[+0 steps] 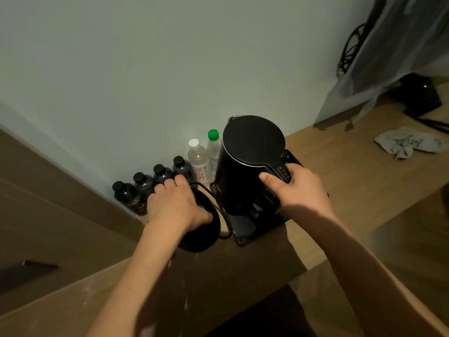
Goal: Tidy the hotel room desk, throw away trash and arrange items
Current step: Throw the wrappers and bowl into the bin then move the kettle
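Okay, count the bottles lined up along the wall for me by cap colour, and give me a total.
Black caps: 4 — the small dark bottles
White cap: 1 — the clear bottle with red lettering
Green cap: 1 — the clear bottle beside the kettle
Total: 6 bottles

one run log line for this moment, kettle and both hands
right hand: grips kettle handle, over tray | left hand: on kettle base | bottles: row at wall
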A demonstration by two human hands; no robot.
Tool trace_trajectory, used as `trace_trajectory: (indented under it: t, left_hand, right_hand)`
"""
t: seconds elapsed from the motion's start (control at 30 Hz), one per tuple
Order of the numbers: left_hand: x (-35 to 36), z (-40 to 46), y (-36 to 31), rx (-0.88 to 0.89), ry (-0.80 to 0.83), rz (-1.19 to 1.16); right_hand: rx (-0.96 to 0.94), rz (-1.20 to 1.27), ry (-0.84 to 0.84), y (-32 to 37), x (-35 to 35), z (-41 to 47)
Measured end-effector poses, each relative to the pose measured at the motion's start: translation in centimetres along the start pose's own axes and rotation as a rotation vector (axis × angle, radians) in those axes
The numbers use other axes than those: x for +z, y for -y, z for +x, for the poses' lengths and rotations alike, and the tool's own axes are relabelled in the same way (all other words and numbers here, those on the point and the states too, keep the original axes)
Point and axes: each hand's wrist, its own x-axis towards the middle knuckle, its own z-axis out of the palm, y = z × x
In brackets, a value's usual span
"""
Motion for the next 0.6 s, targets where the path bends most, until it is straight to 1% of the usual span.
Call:
trace_trajectory:
  t: [0.1, 0.2, 0.3, 0.47, 0.6]
  left_hand:
    - [-0.8, -2.1, -4.0, 0.050, 0.031, 0.013]
    - [-1.2, -4.0, -8.0, 0.108, 0.094, 0.024]
    - [-0.7, -6.8, -13.9, 0.191, 0.100, 0.057]
    - [0.8, -12.2, -24.5, 0.347, 0.096, 0.124]
    - [2.7, -16.3, -33.0, 0.464, 0.099, 0.153]
  right_hand:
    - [0.033, 0.033, -0.078, -2.3, -3.2, -1.3]
    - [0.037, 0.084, -0.104, -4.5, -6.6, -3.0]
    - [0.117, 0.099, -0.159, -8.0, -11.4, -5.4]
    - [0.187, 0.088, -0.347, -15.2, -19.9, -10.1]
    - [0.270, 0.086, -0.453, -21.2, -26.4, -14.6]
